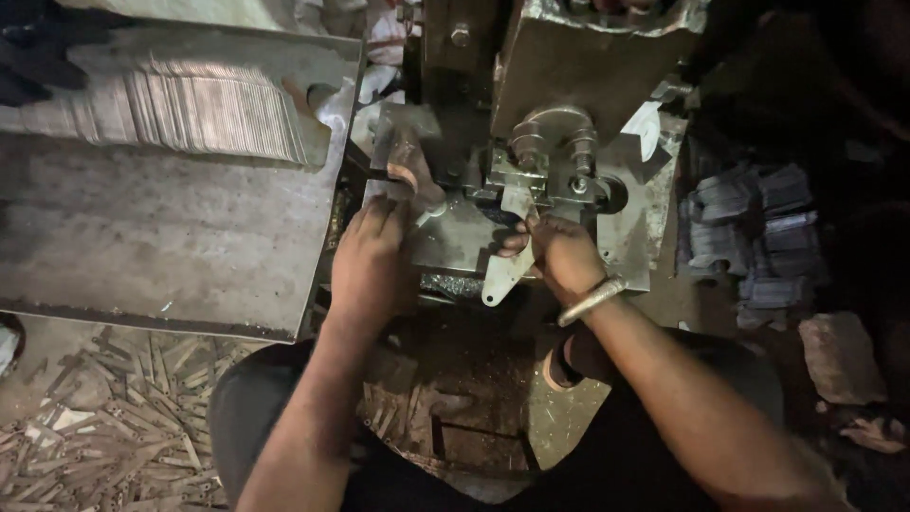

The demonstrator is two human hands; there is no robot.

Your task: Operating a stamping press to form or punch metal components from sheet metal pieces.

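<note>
My right hand (561, 254), with a metal bangle on its wrist, grips a flat pale metal blank (505, 269) and holds it at the die of a metal press machine (550, 161). The blank's rounded end with a small hole hangs down toward me. My left hand (368, 261) rests on the machine's bed next to a worn handle-like part (409, 166); its fingers are curled downward, and whether they hold anything is hidden.
A steel side table (161, 237) on the left carries a long row of stacked thin metal blanks (199, 109). Metal offcuts (114, 417) litter the floor at lower left. Piled stamped pieces (754, 237) lie at the right, beside a stone (842, 356).
</note>
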